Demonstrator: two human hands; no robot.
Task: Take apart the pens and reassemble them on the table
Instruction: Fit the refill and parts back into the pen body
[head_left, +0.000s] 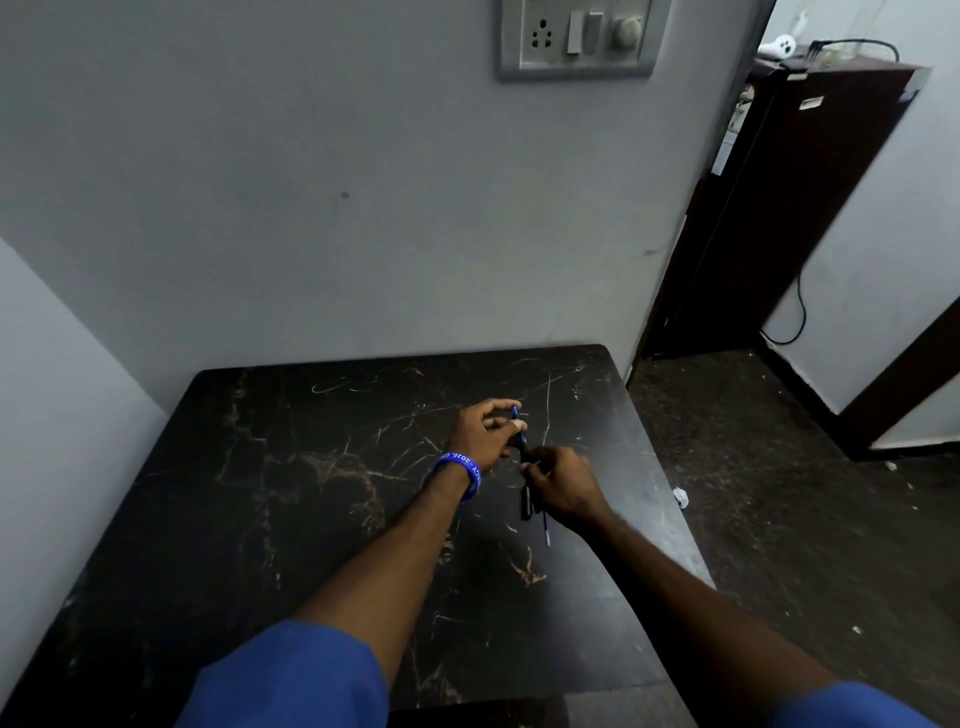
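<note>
- A dark, scratched worktop (311, 493) with pale marble-like veins is set against a grey wall, and both forearms are stretched out over it from 6 o'clock.
- The left hand (480, 434) is held over the far right part of the worktop; a blue pen (518, 431) is pinched between its thumb and fingertips, with the remaining fingers curled loosely above.
- The pen is pointed away toward 12 o'clock, its blue end showing above the fingers and its darker lower part running down toward 6 o'clock.
- The right hand (563, 486) is placed just at 5 o'clock of the left hand, and its fingertips are closed on the lower end of the same pen; whether that part is separate from the upper one cannot be told.
- A dark pen part (527, 506) is seen lying on the worktop directly under the right hand, at its 7 o'clock side.
- A thin refill (546, 531) with a bluish tip is seen beside that dark part, pointing toward 6 o'clock, partly hidden by the right hand.
- A blue wristband (462, 470) with white lettering is worn on the left wrist, and blue sleeves (291, 680) are seen at the bottom edge.
- A switch plate (576, 39) with a socket, switches and a dial is mounted on the wall at 12 o'clock.
- A dark cabinet (779, 208) is stood at 2 o'clock, past the wall's edge, with a cable and a white object on top.
- A speckled floor (805, 519) is visible at 3 o'clock of the worktop, with a small crumpled white scrap (681, 497) lying on it near the worktop's edge.
</note>
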